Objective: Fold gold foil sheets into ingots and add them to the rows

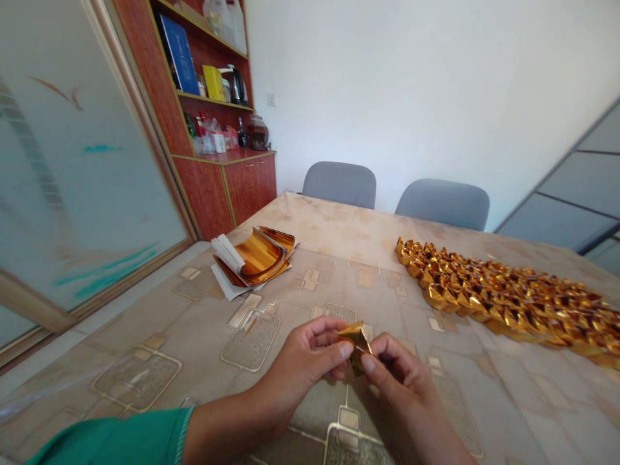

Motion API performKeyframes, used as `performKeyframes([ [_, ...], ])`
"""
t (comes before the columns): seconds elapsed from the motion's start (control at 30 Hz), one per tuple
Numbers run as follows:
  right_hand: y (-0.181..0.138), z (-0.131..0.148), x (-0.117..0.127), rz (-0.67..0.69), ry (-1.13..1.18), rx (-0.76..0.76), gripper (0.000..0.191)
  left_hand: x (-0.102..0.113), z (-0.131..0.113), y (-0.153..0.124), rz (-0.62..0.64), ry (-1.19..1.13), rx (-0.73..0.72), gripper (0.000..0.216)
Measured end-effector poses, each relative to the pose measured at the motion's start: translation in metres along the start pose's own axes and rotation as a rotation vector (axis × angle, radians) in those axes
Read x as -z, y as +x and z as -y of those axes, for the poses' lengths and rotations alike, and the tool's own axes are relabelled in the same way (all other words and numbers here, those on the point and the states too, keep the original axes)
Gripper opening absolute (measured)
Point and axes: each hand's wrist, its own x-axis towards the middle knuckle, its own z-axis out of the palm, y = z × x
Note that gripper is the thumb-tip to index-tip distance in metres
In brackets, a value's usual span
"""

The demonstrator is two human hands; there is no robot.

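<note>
A small piece of folded gold foil paper (356,334) is held between both hands, above the near part of the table. My left hand (317,352) pinches its left side between thumb and fingers. On the other side, the thumb and fingers of my right hand (400,374) close on its lower right edge. The fingers hide part of the piece. To the right lie rows of many folded gold foil pieces (498,290), packed closely together. A loose stack of gold foil sheets (261,253) with white backing rests at the left, its sheets curled.
A patterned cover (300,310) lies over the table. Two grey chairs (339,183) stand along the far side by the white wall. A red-brown cabinet (227,187) with bottles and a kettle on its shelves is at the back left, beside a frosted sliding door (87,161).
</note>
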Motion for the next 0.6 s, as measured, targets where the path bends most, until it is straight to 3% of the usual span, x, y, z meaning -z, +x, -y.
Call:
performKeyframes([
  [0.17, -0.0013, 0.0038, -0.0006, -0.057, 0.040, 0.028, 0.023, -0.0012, 0.0025, -0.0014, -0.070, 0.026, -0.140, 0.025],
  [0.43, -0.0017, -0.0004, -0.0083, 0.035, 0.023, 0.118, 0.018, -0.0017, 0.0056, -0.0019, -0.055, 0.068, -0.163, 0.025],
  [0.6, -0.0027, 0.0030, -0.0016, 0.003, -0.210, 0.209, 0.021, -0.0037, 0.0026, -0.0077, -0.041, 0.341, -0.209, 0.013],
])
